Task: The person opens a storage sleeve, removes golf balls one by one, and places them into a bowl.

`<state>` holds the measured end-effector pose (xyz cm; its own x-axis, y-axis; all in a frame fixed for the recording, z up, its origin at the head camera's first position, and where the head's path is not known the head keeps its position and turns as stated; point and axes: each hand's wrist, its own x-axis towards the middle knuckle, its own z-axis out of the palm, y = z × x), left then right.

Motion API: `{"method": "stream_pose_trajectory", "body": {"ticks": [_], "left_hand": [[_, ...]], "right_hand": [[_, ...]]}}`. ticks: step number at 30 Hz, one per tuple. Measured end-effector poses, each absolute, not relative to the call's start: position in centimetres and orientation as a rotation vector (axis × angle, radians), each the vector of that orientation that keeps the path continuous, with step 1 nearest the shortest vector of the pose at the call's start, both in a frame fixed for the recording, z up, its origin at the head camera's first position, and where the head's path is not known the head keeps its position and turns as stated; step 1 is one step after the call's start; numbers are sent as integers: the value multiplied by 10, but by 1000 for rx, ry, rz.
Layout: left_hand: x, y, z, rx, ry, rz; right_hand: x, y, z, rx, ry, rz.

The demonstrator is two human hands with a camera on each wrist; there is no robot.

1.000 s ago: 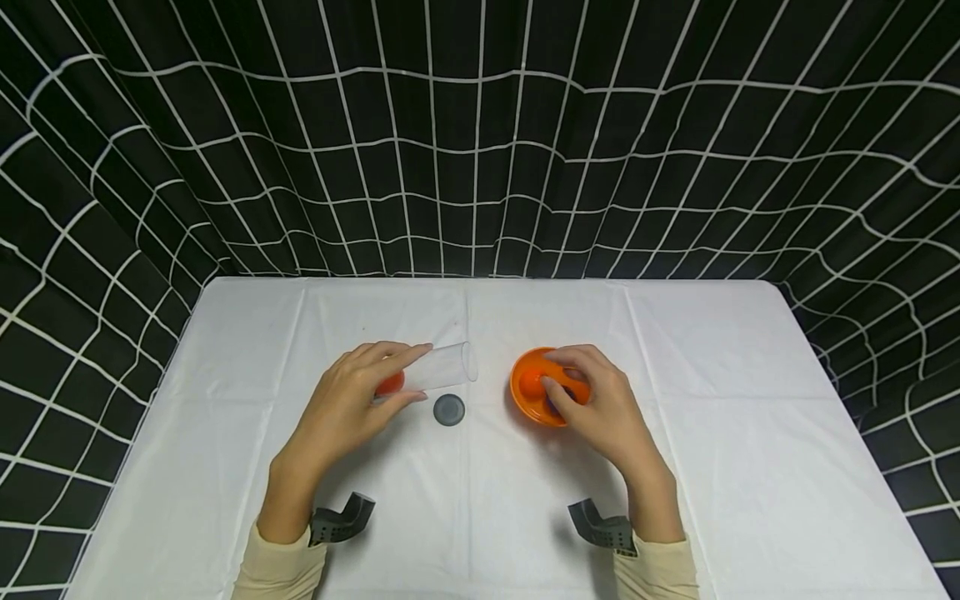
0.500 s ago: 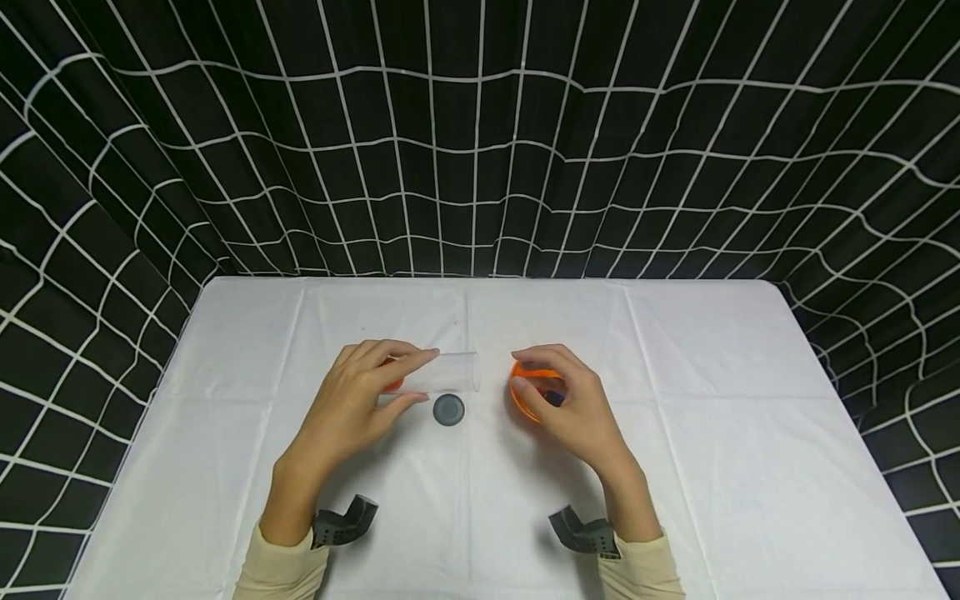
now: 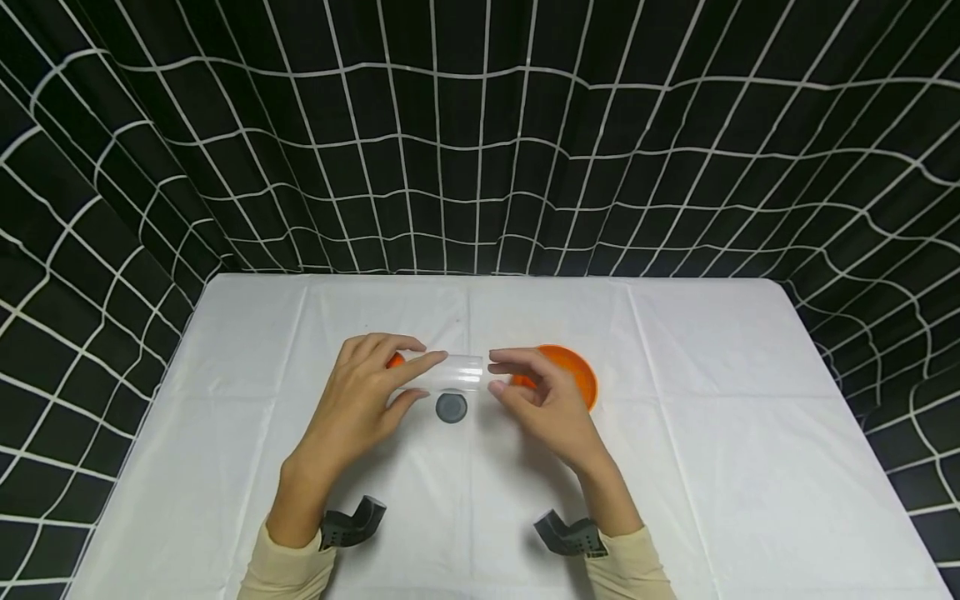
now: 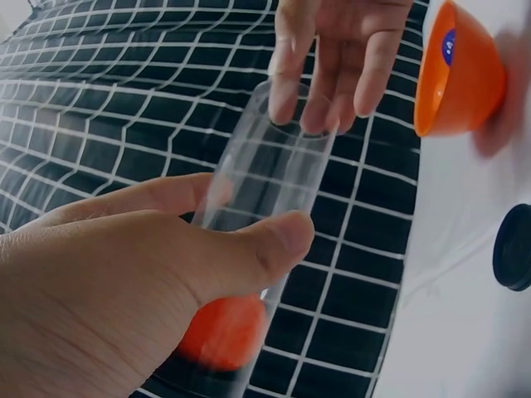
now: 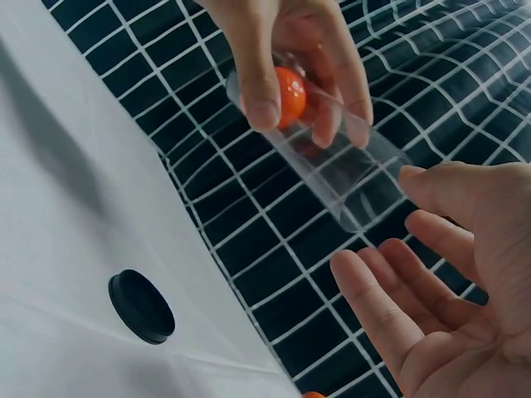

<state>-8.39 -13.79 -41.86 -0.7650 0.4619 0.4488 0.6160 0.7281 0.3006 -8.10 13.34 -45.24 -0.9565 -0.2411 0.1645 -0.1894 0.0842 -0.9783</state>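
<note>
My left hand [image 3: 423, 375] holds a clear plastic tube [image 3: 455, 372] on its side above the white table [image 3: 712, 400], thumb below and fingers on top. One orange ball [image 5: 290, 93] sits inside the tube at the closed end, under my fingers. The tube's open mouth [image 5: 369, 199] points right. My right hand [image 3: 498, 375] hovers at that mouth with its fingers straight and spread; no ball shows in its palm [image 5: 465, 332]. An orange bowl [image 3: 573, 373] stands just right of the right hand.
A small round black cap [image 3: 451, 407] lies on the cloth just below the tube. A black curtain [image 3: 480, 142] with a white grid hangs behind and on both sides of the table. Black wrist mounts [image 3: 347, 523] sit near both cuffs.
My right hand left the orange bowl and moved left to the tube's mouth. The left hand raised the tube slightly and levelled it.
</note>
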Motion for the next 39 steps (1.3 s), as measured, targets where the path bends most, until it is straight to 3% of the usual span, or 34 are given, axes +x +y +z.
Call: {"method": "stream_pose_trajectory", "body": {"ticks": [26, 39], "left_hand": [[-84, -139, -416, -805, -2577, -596], [-84, -140, -417, -810, -2597, -601]], "right_hand": [[-81, 132, -454, -418, 2260, -2002], [-79, 134, -453, -277, 2228, -1965]]}}
